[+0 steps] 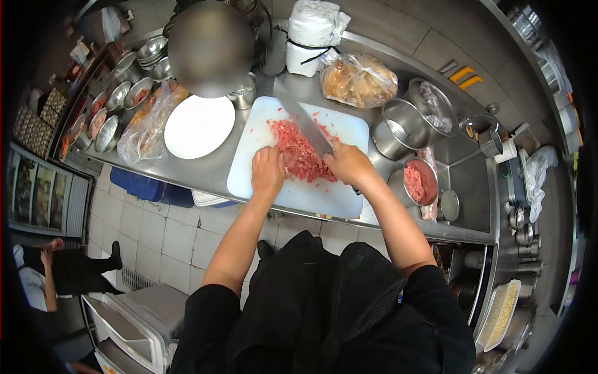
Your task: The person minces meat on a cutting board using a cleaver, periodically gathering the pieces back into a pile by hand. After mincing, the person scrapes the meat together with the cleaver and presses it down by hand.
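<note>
Chopped red meat [299, 156] lies in a loose heap on a white cutting board [249, 181]. My right hand [350, 164] is wrapped round the handle of a large kitchen knife [305, 124], whose broad blade points up and left over the heap. At the left edge of the meat, my left hand [268, 169] rests with its fingers bent and close together, touching the pieces. Its fingertips are partly hidden. Small bits of meat are scattered round the heap.
Left of the board sit a white plate [199, 126], a plastic bag of food [152, 124] and several metal bowls. To the right stand a steel pot [398, 128] and a bowl of meat [420, 182]. Behind lies a bagged brown food [359, 80]. Another person [50, 274] is at far left.
</note>
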Demonstrator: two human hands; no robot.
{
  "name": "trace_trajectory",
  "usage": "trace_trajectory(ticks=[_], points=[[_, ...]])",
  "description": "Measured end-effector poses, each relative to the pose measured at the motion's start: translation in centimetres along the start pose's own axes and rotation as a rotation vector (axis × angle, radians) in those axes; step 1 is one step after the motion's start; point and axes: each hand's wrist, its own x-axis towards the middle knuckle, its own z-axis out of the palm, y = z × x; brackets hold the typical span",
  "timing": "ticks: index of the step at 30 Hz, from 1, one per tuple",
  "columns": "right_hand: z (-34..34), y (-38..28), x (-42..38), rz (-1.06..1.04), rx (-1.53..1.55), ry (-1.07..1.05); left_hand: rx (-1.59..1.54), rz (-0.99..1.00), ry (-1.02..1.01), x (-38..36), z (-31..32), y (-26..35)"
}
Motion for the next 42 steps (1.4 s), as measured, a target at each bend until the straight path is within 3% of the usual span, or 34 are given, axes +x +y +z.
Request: trace_trajectory(ticks=[1,3,5,9,10,13,14,17,19,21,23,26,30,33,39,41,42], points=[[0.1,-0.1,-0.2,-0.045,0.022,0.142,-0.004,0.007,0.010,0.0,0.0,0.0],[2.7,1.4,1.2,-0.076,0.065,0.183,-0.008,0.021,0.031,0.4,-0.2,-0.2],[4.9,2.5,2.5,0.047,-0.075,-0.102,0.021,0.019,0.008,0.2,0.1,-0.3],[-0.3,-0.4,0.5,0.050,-0.014,-0.120,0.006,0.029,0.028,0.2,0.2,-0.2],[0.2,0.2,0.7,-0.011,-0.039,0.066,-0.003,0.037,0.050,0.2,0.3,-0.2],[2.4,1.1,1.5,0.068,0.026,0.065,0.006,0.027,0.042,0.2,-0.2,-0.3],[4.6,2.8,3.0,0.069,-0.123,-0.075,0.010,0.017,0.010,0.3,-0.2,-0.1],[2.4,2.5,2.9,0.042,-0.097,-0.126,0.003,0.026,0.021,0.2,-0.3,0.0],[0.7,1.8,1.3,0.008,-0.072,-0.096,-0.002,0.029,0.033,0.3,-0.1,-0.1],[0.2,1.5,0.0,0.026,0.065,0.063,-0.002,0.020,0.041,-0.1,0.0,-0.3],[2.7,3.1,1.1,0.036,0.118,0.088,0.003,0.008,0.002,0.3,-0.2,-0.1],[2.3,3.4,1.7,0.042,-0.032,-0.105,0.012,0.031,0.044,0.2,0.3,-0.4],[-0.8,1.7,-0.5,0.061,0.069,0.028,0.000,0.005,0.030,-0.1,-0.3,0.1],[3.4,3.7,2.2,0.112,-0.075,-0.128,-0.002,-0.002,-0.006,0.4,-0.3,0.1],[-0.4,2.4,0.2,0.029,0.018,-0.011,0.015,0.000,0.003,0.1,-0.2,0.1],[1.5,3.6,0.9,0.099,0.098,0.058,0.008,-0.007,-0.003,0.4,-0.4,0.1],[2.8,3.1,1.5,0.175,-0.052,-0.049,0.008,-0.002,0.005,0.4,-0.2,0.0]])
